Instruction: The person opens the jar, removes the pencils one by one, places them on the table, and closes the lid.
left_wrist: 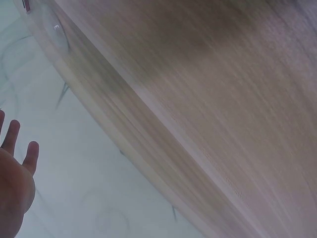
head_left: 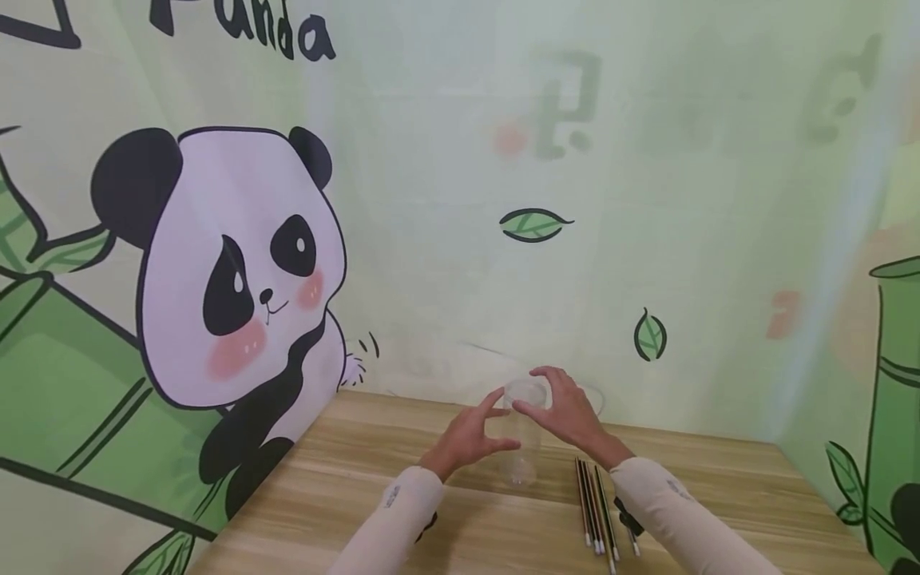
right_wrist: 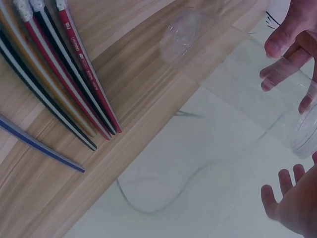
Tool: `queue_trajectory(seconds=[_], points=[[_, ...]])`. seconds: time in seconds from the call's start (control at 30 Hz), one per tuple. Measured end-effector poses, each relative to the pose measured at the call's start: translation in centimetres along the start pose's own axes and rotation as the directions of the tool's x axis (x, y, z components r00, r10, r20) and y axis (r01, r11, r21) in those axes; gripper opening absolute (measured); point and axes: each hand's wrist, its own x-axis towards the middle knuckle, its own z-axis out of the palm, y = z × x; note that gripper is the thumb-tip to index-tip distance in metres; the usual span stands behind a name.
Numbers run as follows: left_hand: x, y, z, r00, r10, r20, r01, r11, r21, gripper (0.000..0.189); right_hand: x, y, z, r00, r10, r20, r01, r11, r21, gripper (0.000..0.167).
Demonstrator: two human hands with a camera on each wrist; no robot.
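Observation:
A clear plastic jar (head_left: 528,451) stands upright near the back of the wooden table, between both hands. My left hand (head_left: 467,435) holds its left side, thumb across the front and fingertips against the wall. Around the upper end curls my right hand (head_left: 568,411), thumb in front and index finger behind the rim. The right wrist view shows the jar (right_wrist: 237,74) slanting, its ridged rim close to the right hand (right_wrist: 297,203), whose outer fingers are extended. In the left wrist view, the left hand (left_wrist: 15,178) is partly cut off, its outer fingers loosely straight.
Several pencils (head_left: 595,507) lie side by side on the table (head_left: 345,495), right of the jar; the right forearm passes over some. A blue pencil (right_wrist: 42,144) lies apart from the group. Behind the table hangs a pale green panda backdrop (head_left: 431,200).

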Motion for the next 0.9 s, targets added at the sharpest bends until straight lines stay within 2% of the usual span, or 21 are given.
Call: queue_trajectory(seconds=[0.13, 0.27, 0.4, 0.57, 0.9], points=[[0.04, 0.08, -0.02, 1.0, 0.005, 0.01, -0.005, 1.0, -0.006, 0.095, 0.01, -0.09, 0.2, 0.999, -0.012, -0.047, 0.01, 0.999, -0.031, 0.056], [0.02, 0.05, -0.06, 1.0, -0.001, 0.01, 0.001, 1.0, -0.003, 0.096, 0.01, -0.19, 0.25, 0.999, -0.018, -0.027, 0.018, 1.0, -0.01, 0.041], [0.03, -0.07, -0.1, 1.0, -0.003, 0.005, 0.003, 1.0, 0.013, 0.095, 0.02, -0.35, 0.25, 0.999, -0.02, -0.03, 0.02, 1.0, 0.004, 0.046], [-0.04, -0.01, -0.1, 1.0, -0.011, 0.012, 0.011, 1.0, 0.0, 0.095, 0.01, -0.3, 0.48, 0.998, -0.007, -0.055, 0.005, 0.999, -0.038, 0.051], [-0.23, -0.15, -0.15, 1.0, -0.002, 0.001, 0.002, 1.0, -0.003, 0.095, -0.31, 0.0, 0.56, 0.999, 0.017, 0.047, -0.02, 0.998, 0.062, 0.042]])
